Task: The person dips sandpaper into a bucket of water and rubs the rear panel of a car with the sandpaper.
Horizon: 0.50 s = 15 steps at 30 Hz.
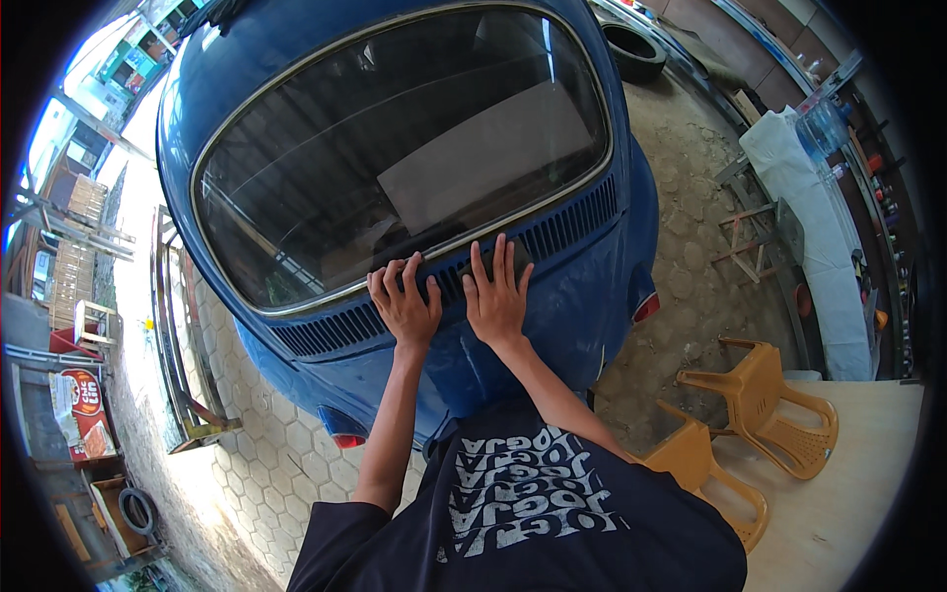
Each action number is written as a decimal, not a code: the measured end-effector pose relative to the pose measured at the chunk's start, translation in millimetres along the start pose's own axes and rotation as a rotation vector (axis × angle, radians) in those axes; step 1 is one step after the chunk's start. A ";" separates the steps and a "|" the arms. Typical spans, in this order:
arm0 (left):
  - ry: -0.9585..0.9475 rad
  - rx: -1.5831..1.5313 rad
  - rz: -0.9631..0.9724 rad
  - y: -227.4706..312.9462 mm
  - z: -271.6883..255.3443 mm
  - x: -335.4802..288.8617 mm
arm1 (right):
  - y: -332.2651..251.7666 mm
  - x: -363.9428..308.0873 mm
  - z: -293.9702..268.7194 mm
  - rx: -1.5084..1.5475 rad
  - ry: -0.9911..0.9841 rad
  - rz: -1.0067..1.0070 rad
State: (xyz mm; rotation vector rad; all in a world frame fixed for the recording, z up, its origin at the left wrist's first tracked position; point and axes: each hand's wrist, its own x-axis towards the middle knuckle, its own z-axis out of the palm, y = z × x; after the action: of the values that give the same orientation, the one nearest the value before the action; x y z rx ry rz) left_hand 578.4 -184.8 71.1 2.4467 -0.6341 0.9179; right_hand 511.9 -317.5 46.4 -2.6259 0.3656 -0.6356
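Note:
Straight in front of me stands the rounded rear of a blue car [538,380]. Its wide rear window [296,187] has a bright metal trim, and a slotted vent panel [567,222] runs below the glass. My left hand [402,304] rests on the body by the vent slots, fingers spread and pointing toward the window. Just to its right, my right hand [498,294] lies over the slots in the same way, fingers apart. Neither hand holds anything. Red tail lights [347,440] show low on both sides of the car.
Orange plastic chairs [769,405] stand at the right. Beyond them is a table under a white cloth [814,212] with a large water bottle [822,128]. A black tire [634,51] lies at the far right of the car. Wooden frames [173,326] line the left.

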 end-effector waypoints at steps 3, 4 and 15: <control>0.012 -0.035 0.006 1.4 1.7 1.1 | -1.0 -20.4 6.5 -0.016 0.006 0.012; 0.021 -0.030 0.003 -0.3 2.8 0.8 | 3.4 -31.5 11.7 -0.048 -0.030 0.009; -0.109 -0.120 -0.053 -12.6 -10.4 -20.5 | 4.2 -22.8 6.7 -0.039 0.009 -0.038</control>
State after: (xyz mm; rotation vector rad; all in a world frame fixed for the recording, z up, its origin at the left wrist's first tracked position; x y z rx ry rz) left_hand 566.6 -163.8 60.8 2.4060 -0.6390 0.7086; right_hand 494.9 -311.2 30.6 -2.6743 0.3343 -0.6589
